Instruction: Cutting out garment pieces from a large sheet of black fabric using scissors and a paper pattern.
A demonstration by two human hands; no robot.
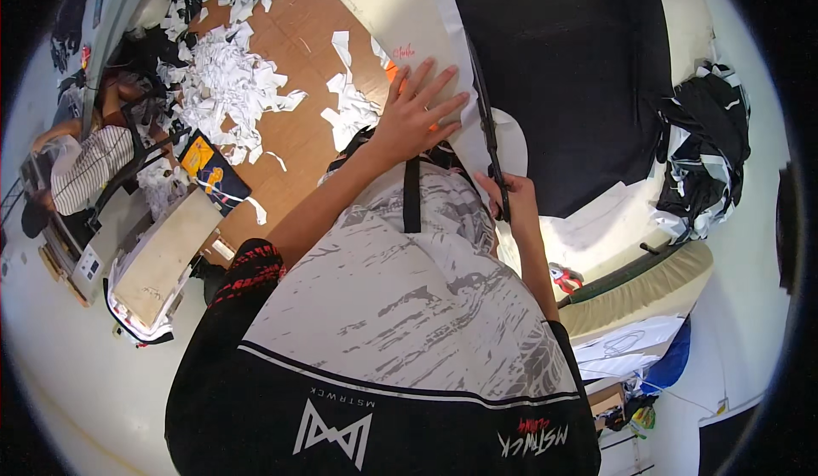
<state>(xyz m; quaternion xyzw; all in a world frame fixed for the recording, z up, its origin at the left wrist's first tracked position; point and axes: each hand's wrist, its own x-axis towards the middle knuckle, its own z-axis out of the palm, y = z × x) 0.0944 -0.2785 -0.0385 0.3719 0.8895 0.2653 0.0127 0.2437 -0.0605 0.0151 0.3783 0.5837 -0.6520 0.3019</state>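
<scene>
My left hand [419, 111] lies flat with fingers spread on a pale grey-white sheet [423, 17] at the table's near edge. Whether the sheet is paper or fabric I cannot tell; it bears a small red handwritten mark. In my right hand [515, 196] is a pair of long dark scissors [487, 122], fingers closed round the handles. The blades point away from me along the sheet's right edge, beside a large piece of black fabric [571, 75]. A rounded white piece [509, 144] shows just right of the scissors.
White fabric scraps [228, 88] litter the brown floor [298, 7] at left. Black and white garments [703, 152] are heaped at the table's right edge. Red-handled snips [565, 278] lie near my right forearm. At far left a person in a striped top [94, 169] sits by a machine.
</scene>
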